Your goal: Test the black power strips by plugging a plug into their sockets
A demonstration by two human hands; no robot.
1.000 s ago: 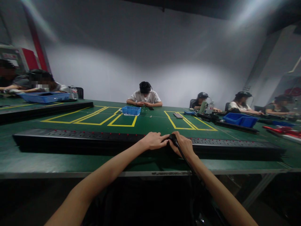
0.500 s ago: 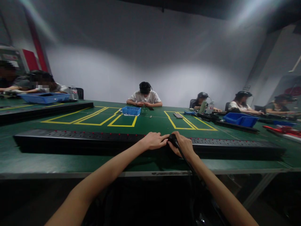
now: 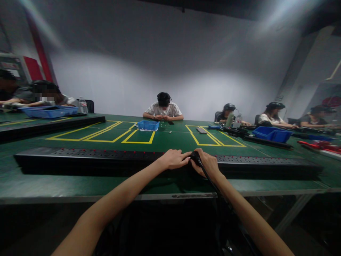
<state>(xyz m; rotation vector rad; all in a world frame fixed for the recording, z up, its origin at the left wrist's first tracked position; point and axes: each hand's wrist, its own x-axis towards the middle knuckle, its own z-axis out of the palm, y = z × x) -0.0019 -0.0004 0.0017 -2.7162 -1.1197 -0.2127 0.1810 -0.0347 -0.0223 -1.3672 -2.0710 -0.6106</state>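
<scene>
A long black power strip (image 3: 87, 156) with rows of sockets and small red parts along its top lies across the table in front of me. My left hand (image 3: 174, 159) is laid over its middle, gripping it, with the index finger and thumb reaching right to the plug. My right hand (image 3: 209, 163) is closed around a black plug (image 3: 195, 156) at the strip's top. From that plug a black cable (image 3: 206, 174) runs down along my right forearm and over the table edge. My fingers partly cover the plug, so how deep it sits is hidden.
On the green table (image 3: 170, 140) are yellow tape outlines, a blue bin (image 3: 148, 125) and a flat grey object (image 3: 201, 131). Another black strip (image 3: 53, 126) lies left, behind it a blue tray (image 3: 50, 111). A blue bin (image 3: 271, 135) stands right. Several people sit around the table.
Both hands keep their places on the strip and the plug. The view has shifted very slightly; nothing else visibly differs.
</scene>
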